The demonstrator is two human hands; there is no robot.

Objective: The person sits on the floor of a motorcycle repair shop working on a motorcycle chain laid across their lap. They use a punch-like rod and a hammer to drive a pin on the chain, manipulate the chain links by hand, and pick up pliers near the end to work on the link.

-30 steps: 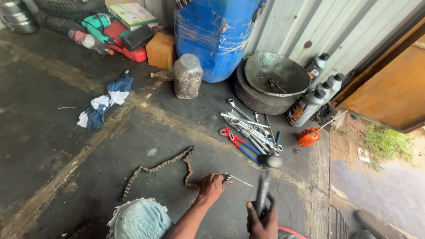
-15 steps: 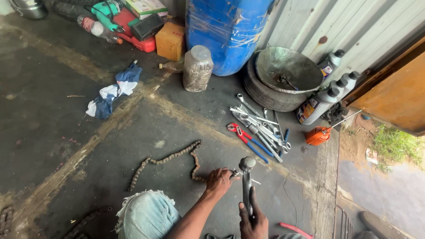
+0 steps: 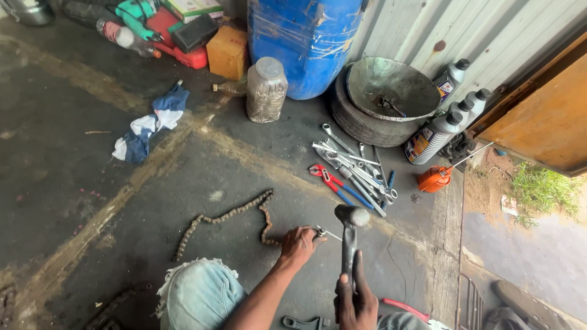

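Left hand (image 3: 298, 245): forearm extended forward, fingers curled in a pinch, knuckles up. Right hand (image 3: 356, 304): just right of the left forearm, nearer the body, fist closed, thumb (image 3: 358, 274) lying forward.

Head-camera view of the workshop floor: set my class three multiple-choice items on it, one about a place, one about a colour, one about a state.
1. Where does the chain lie?
A. in the metal basin
B. on the concrete floor by the left hand
C. on top of the barrel

2. What colour is the big barrel by the wall?
A. blue
B. yellow
C. white

3. How is the hammer held?
A. lying flat among the spanners
B. hanging on the wall
C. gripped by the handle, head raised above the floor

Answers:
1 B, the chain runs across the floor to the left hand.
2 A, the barrel is plainly blue.
3 C, the right hand closes round the handle of the hammer, its head up near the pin that the left hand steadies.
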